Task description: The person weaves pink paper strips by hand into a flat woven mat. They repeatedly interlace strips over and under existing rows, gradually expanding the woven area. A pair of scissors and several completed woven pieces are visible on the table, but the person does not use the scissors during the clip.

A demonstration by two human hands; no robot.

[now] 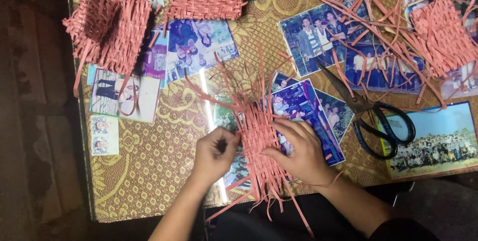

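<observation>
Table [149,171], gold-patterned cloth, photographs under glass. Near front edge: half-woven mat [256,136] of pink paper strips. I judge it light, floppy, easily torn; best held flat on its woven middle. My left hand [215,154] pinches its left edge; my right hand [298,149] presses it down. Black scissors [371,116] lie just right.

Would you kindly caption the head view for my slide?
Both hands press a half-woven pink strip mat beside black scissors.

Black scissors [371,116], woven pink basket [109,24], scattered photos [196,47], loose strips [378,17].
</observation>
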